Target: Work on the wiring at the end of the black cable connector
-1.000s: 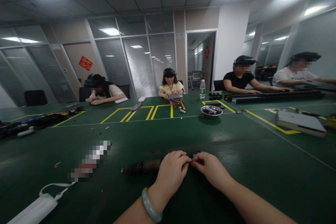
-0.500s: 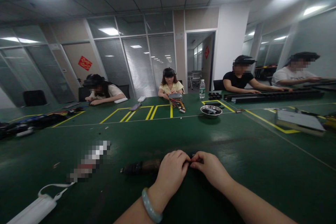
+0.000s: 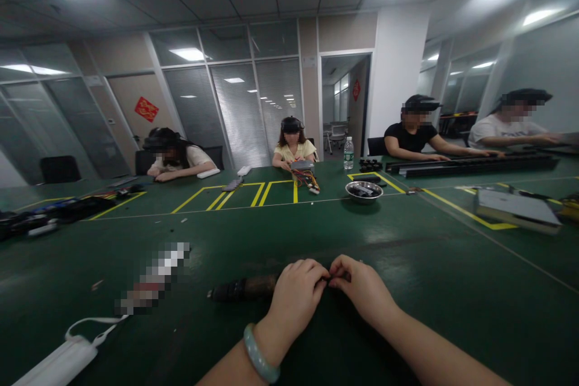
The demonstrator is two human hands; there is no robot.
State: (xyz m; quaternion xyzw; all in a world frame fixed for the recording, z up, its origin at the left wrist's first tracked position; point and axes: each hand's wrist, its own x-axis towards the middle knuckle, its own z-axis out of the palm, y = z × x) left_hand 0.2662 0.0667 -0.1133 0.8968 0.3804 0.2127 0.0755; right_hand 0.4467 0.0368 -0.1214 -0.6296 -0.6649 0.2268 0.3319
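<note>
My left hand, with a pale green bangle on its wrist, is curled on the green table, fingers pinched together at a small dark object I cannot make out. My right hand meets it fingertip to fingertip, also pinched on that small dark thing. A dark, brownish cylindrical tool lies on the table just left of my left hand, partly hidden behind it.
A white face mask lies at the near left. A metal bowl with dark parts stands mid-table. Several people sit along the far and right sides, with long black strips, a water bottle and a grey flat device.
My right hand has shifted slightly up and left, fingers curling closer to the left hand. The left hand has barely moved.
</note>
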